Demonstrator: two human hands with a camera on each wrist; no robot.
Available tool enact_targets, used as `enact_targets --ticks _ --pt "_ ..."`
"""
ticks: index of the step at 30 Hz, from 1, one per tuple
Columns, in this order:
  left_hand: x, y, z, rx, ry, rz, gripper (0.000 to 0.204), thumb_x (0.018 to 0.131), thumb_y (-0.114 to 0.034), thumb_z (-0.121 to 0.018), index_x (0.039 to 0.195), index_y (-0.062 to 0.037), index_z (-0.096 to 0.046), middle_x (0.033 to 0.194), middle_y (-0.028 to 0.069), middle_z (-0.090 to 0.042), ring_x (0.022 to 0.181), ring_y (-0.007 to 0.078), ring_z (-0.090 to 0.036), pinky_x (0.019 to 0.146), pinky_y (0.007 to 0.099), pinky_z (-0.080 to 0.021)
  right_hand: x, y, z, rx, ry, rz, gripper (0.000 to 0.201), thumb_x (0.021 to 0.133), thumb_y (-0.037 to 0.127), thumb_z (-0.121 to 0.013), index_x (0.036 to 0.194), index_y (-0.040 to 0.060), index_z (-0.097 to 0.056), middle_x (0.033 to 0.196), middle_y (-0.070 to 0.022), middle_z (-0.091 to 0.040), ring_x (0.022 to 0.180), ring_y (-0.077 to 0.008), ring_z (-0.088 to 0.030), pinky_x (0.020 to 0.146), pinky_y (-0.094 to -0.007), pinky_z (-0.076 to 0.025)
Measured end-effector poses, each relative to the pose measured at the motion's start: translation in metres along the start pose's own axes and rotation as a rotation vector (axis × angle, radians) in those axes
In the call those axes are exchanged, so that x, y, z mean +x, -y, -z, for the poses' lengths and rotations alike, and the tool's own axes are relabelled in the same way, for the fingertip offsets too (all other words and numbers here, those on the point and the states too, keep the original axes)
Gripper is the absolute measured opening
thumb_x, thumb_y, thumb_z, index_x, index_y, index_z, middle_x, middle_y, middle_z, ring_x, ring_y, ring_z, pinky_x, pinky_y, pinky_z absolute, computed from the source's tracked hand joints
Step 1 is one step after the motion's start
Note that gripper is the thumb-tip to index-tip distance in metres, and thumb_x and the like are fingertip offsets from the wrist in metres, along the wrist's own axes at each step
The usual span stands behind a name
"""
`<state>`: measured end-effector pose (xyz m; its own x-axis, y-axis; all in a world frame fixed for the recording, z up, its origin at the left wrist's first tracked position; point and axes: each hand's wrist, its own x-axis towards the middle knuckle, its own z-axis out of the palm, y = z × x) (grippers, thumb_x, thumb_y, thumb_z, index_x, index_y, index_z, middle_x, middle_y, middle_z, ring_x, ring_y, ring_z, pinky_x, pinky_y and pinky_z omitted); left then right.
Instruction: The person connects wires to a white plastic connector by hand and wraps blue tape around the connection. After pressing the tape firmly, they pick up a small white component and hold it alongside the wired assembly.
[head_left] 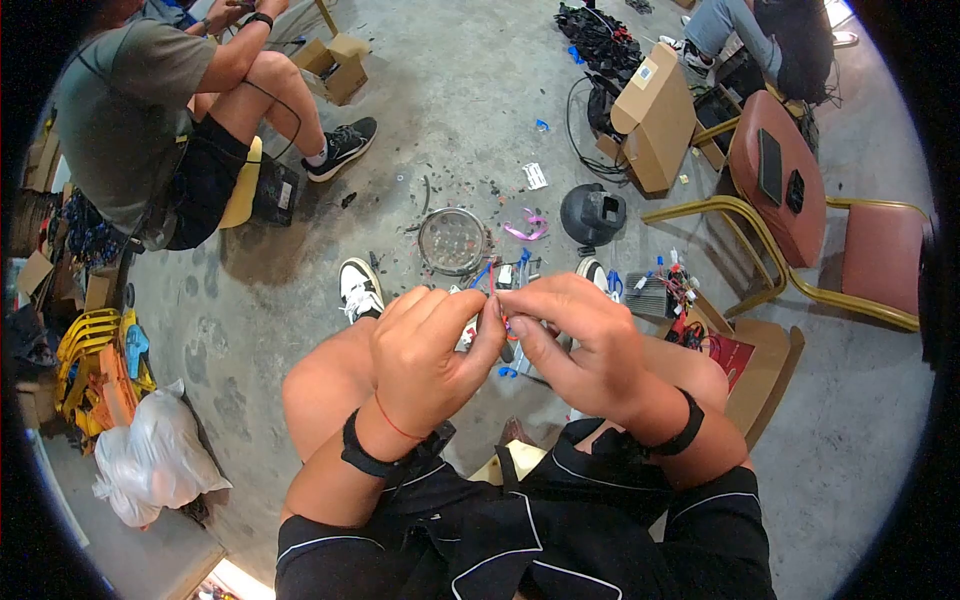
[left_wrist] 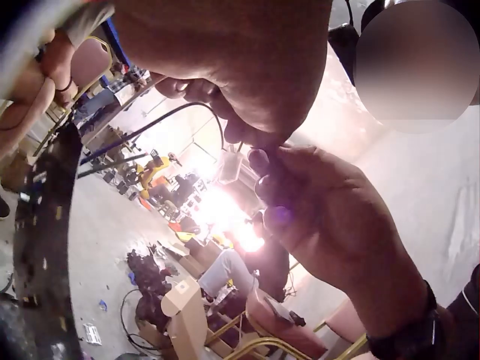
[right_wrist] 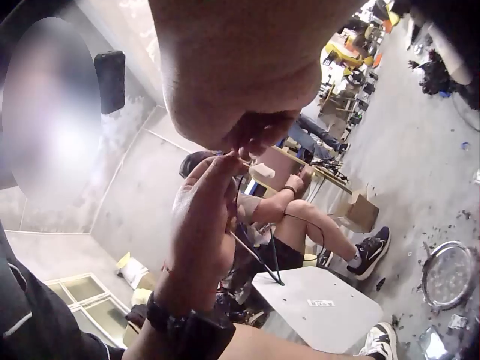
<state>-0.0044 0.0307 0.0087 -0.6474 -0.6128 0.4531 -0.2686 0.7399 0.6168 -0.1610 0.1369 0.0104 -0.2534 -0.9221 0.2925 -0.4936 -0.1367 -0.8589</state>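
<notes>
In the head view my left hand (head_left: 425, 340) and right hand (head_left: 580, 340) meet fingertip to fingertip above my lap. Between them the fingers pinch thin wires (head_left: 492, 276), a red one sticking up and bits of red and blue showing below. A small white connector (right_wrist: 261, 172) hangs beside the fingertips in the right wrist view. Dark cables (right_wrist: 275, 262) run down to a white flat plate (right_wrist: 319, 307) with cut corners and small holes. The left wrist view shows the right hand (left_wrist: 322, 210) with fingers curled at the meeting point; which hand holds which wire I cannot tell.
On the floor ahead lie a round glass-like disc (head_left: 451, 241), a dark welding mask (head_left: 593, 214), pink strips (head_left: 527, 225) and scattered bits. Cardboard boxes (head_left: 655, 120) and red-seated chairs (head_left: 775, 170) stand right. A seated person (head_left: 150, 120) is at left, above white bags (head_left: 165, 450).
</notes>
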Motion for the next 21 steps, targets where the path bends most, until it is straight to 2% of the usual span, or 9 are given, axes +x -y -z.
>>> enact_targets --ticks 4,6,8,10,12,13,14,17,21 --pt "-0.002 0.003 -0.001 0.012 -0.007 0.0 0.009 0.083 -0.004 -0.078 0.084 -0.0037 -0.069 0.065 0.0075 -0.059 0.056 0.0236 -0.054 0.054 0.0356 -0.041 -0.001 -0.002 -0.005 0.002 -0.005 0.059 0.028 0.088 0.003 -0.072 0.116 -0.0005 -0.073 0.104 -0.0168 -0.073 0.093 -0.0332 -0.07 0.082 -0.0407 -0.055" --pt "-0.003 0.004 -0.001 0.01 -0.007 0.009 0.008 0.084 -0.004 -0.077 0.085 -0.0034 -0.069 0.066 0.0076 -0.059 0.056 0.0238 -0.054 0.054 0.0355 -0.041 0.0 -0.001 -0.005 -0.068 -0.009 0.151 0.031 0.089 0.003 -0.071 0.119 -0.0006 -0.072 0.107 -0.0172 -0.073 0.094 -0.0343 -0.07 0.083 -0.0413 -0.055" --pt "-0.003 0.004 -0.003 0.003 -0.029 0.041 0.011 0.082 -0.005 -0.078 0.083 -0.0052 -0.067 0.066 0.0081 -0.059 0.058 0.0271 -0.055 0.055 0.0382 -0.041 0.0 -0.002 -0.006 -0.073 -0.004 0.158 0.03 0.089 0.002 -0.071 0.119 -0.0008 -0.072 0.107 -0.0174 -0.072 0.094 -0.034 -0.069 0.082 -0.0409 -0.054" --pt "-0.001 0.005 -0.001 -0.036 -0.01 0.036 0.01 0.084 -0.006 -0.078 0.085 -0.0052 -0.068 0.066 0.0081 -0.059 0.059 0.0271 -0.056 0.056 0.0384 -0.042 0.001 -0.004 -0.001 -0.078 -0.002 0.164 0.029 0.09 0.002 -0.071 0.119 -0.0009 -0.072 0.107 -0.0176 -0.072 0.093 -0.0337 -0.069 0.082 -0.0405 -0.054" --pt "0.001 0.005 0.0 -0.08 0.01 0.033 0.009 0.085 -0.006 -0.077 0.087 -0.0051 -0.069 0.067 0.0081 -0.06 0.06 0.027 -0.056 0.057 0.0385 -0.042 0.004 -0.01 0.011 0.109 0.052 0.006 0.026 0.091 0.004 -0.071 0.117 -0.0012 -0.072 0.108 -0.0178 -0.072 0.093 -0.03 -0.069 0.083 -0.0375 -0.054" --pt "0.002 0.006 0.002 -0.098 0.046 0.02 0.008 0.086 -0.007 -0.077 0.089 -0.0052 -0.07 0.068 0.0078 -0.06 0.06 0.0266 -0.056 0.058 0.0384 -0.042 0.004 -0.009 0.011 0.233 0.006 -0.149 0.02 0.096 0.008 -0.071 0.113 -0.0013 -0.073 0.106 -0.0143 -0.073 0.094 -0.0222 -0.069 0.082 -0.033 -0.053" --pt "0.003 0.006 0.004 -0.116 0.082 0.006 0.008 0.087 -0.008 -0.077 0.091 -0.0053 -0.071 0.068 0.0075 -0.06 0.061 0.0262 -0.056 0.059 0.0383 -0.042 0.004 -0.012 0.012 0.231 0.005 -0.151 0.02 0.096 0.008 -0.071 0.113 -0.0013 -0.073 0.106 -0.0143 -0.073 0.094 -0.0222 -0.069 0.082 -0.033 -0.053" --pt "0.006 0.007 0.007 -0.168 0.162 0.002 0.007 0.089 -0.008 -0.077 0.091 -0.0041 -0.072 0.068 0.0077 -0.058 0.063 0.0234 -0.054 0.06 0.0349 -0.041 0.012 -0.021 0.021 0.634 0.11 -0.371 0.022 0.101 0.017 -0.071 0.111 -0.0023 -0.074 0.102 -0.0059 -0.072 0.094 -0.0124 -0.065 0.079 -0.0278 -0.052" --pt "0.006 0.006 0.008 -0.169 0.19 -0.002 0.008 0.089 -0.009 -0.078 0.091 -0.0049 -0.072 0.067 0.0073 -0.058 0.063 0.0235 -0.054 0.059 0.0354 -0.041 0.011 -0.025 0.024 0.663 0.195 -0.409 0.024 0.1 0.018 -0.072 0.111 -0.0029 -0.075 0.101 -0.0056 -0.072 0.091 -0.0113 -0.064 0.078 -0.0265 -0.052"
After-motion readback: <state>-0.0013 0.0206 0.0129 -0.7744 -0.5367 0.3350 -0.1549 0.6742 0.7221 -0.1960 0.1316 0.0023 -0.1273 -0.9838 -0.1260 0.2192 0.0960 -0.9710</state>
